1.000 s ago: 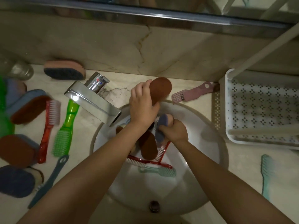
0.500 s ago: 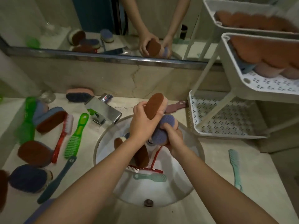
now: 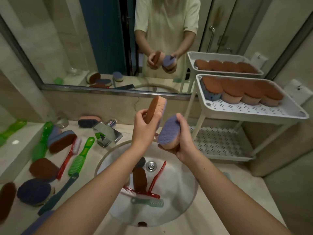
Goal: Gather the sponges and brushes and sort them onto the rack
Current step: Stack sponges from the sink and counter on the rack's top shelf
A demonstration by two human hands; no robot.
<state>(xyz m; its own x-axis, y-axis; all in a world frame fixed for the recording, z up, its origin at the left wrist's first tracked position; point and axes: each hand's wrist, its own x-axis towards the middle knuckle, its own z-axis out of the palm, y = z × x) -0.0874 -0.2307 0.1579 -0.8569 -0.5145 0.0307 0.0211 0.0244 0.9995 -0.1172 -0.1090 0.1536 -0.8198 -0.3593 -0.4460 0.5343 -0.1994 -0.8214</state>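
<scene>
Above the sink (image 3: pixel 179 187), where brushes (image 3: pixel 157 177) are lying uncollected, the left hand (image 3: pixel 144 131) is gripping a brown-faced sponge (image 3: pixel 155 109) upright, its curled fingers clamping the lower end. The right hand (image 3: pixel 184 141) is cupping a purple-faced sponge (image 3: pixel 169 129), fingers wrapping its far edge. Both are apparently heading for the rack (image 3: pixel 250 109), beyond to the right.

A person stands at a round white sink (image 3: pixel 186 197), both hands raised above it. The left hand (image 3: pixel 144 129) grips a brown-faced oval sponge (image 3: pixel 155 109) held on edge. The right hand (image 3: pixel 183 139) holds a purple-faced oval sponge (image 3: pixel 167 131). To the right, a white perforated plastic rack (image 3: pixel 254 112) carries a row of sponges on its upper shelf. Brushes and sponges lie scattered on the pale counter (image 3: pixel 20 150) to the left and in the sink.
</scene>
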